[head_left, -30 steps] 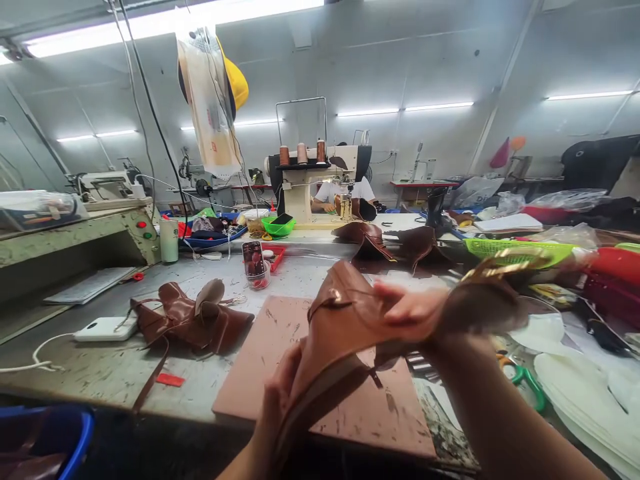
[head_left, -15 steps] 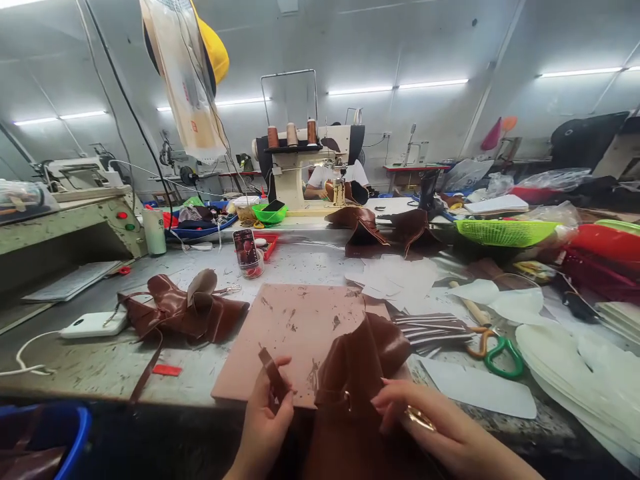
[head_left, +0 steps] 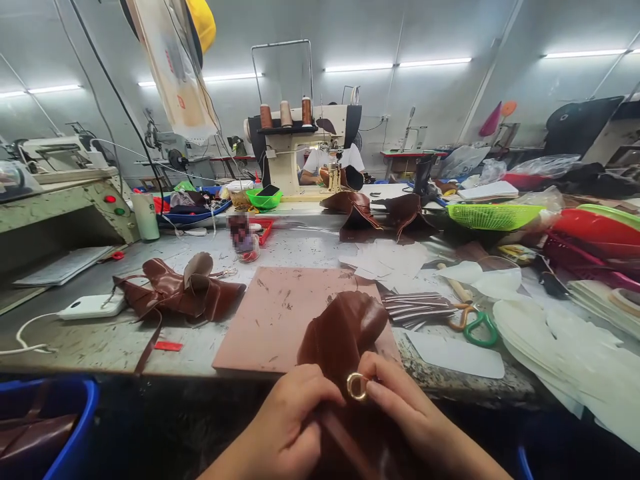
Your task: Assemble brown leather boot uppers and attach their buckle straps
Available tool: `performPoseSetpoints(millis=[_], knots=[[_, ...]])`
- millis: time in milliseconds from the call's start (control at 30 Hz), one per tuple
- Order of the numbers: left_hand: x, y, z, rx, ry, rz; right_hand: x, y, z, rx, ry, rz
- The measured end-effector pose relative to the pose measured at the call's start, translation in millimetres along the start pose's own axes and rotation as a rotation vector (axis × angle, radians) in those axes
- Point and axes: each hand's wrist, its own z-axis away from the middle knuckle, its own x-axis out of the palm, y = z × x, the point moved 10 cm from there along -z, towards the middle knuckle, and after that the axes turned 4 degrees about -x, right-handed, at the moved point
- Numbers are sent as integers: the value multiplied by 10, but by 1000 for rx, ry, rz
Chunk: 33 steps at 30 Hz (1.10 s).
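Head view puts both of your hands at six o'clock, low against the near edge of the workbench. Your left hand is curled tight, fingers folded down over the brown leather piece and a strap of the same leather that runs down between your hands. Your right hand sits just beside it at four o'clock of the leather, thumb and forefinger drawn narrow and pinched on the gold ring. The ring stands on the leather between your two thumbs, touching both hands.

The leather piece rises from your grip toward twelve o'clock, and its rounded top folds over the near right corner of the pink cutting board. At nine o'clock of the board lies a second brown leather bundle with a loose strap trailing toward you, a small red tag beside that strap, and a white power bank farther out the same way. At three o'clock of the board you have a fan of striped strips, then green-handled scissors, then stacked white cut-outs. A blue bin sits at eight o'clock, below the bench edge. Far off at twelve o'clock stands a sewing machine with thread spools on top, and another person sits behind it.
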Motion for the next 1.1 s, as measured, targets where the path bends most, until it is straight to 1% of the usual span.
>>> performPoseSetpoints(millis=[67, 133, 233, 333, 500, 600, 667, 733, 800, 900, 1000, 1067, 1100], knots=[[16, -60, -19, -57, -28, 144, -13, 113, 33, 64, 28, -228], [1, -180, -24, -142, 5, 270, -6, 214, 66, 91, 46, -439], [9, -339, -8, -238, 48, 363, -2, 339, 104, 84, 87, -663], [13, -360, 2, -223, 75, 402, -14, 398, 122, 56, 135, -754], [-41, -323, 10, -162, 170, 340, 54, 339, 117, 26, 93, -769], [-56, -269, 14, -116, 236, 211, 54, 317, 133, 39, 124, -698], [-2, -215, 12, -86, 227, 77, 17, 281, 153, 37, 176, -558], [86, -179, 17, -72, 190, -59, -19, 153, 163, -37, 204, -373], [154, -166, 34, -69, 169, -151, -31, -35, 172, -165, 209, -171], [161, -146, 66, -55, 218, -166, -45, -234, 188, -286, 251, 87], [152, -15, 64, 44, 265, -177, -61, -357, 197, -336, 297, 212], [181, 103, 43, 120, 250, -266, -63, -427, 210, -360, 304, 249], [185, 144, 33, 136, 248, -327, -74, -447, 221, -363, 308, 241]])
